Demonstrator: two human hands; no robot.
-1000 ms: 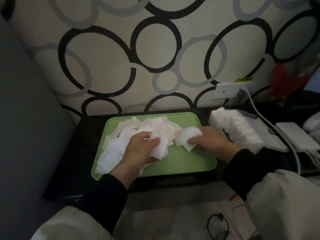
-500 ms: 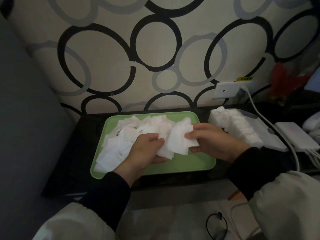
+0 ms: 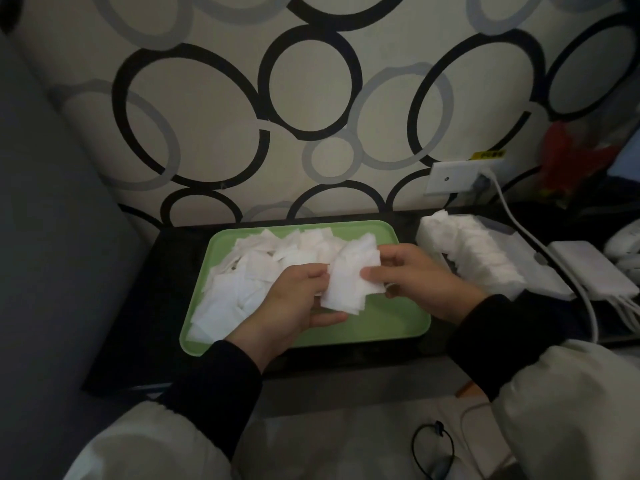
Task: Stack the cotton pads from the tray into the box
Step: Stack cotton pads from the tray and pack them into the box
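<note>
1. Since a second ago, both hands have lifted off the green tray (image 3: pixel 381 336) and joined their cotton pads into one bundle (image 3: pixel 353 278).
2. The left hand (image 3: pixel 294 303) and right hand (image 3: pixel 419 282) each pinch its edges (grip curled).
3. It probably goes next to the box (image 3: pixel 512 237) beside the tray, where loose pads (image 3: pixel 242 282) remain.

No writing can be read here. The only thing that looks like a label is a small yellow sticker (image 3: pixel 489 154) on the patterned wall, just above the white socket plate (image 3: pixel 450 177). It carries a row of dark marks, but they are too small and blurred to tell as letters or numbers.
</note>
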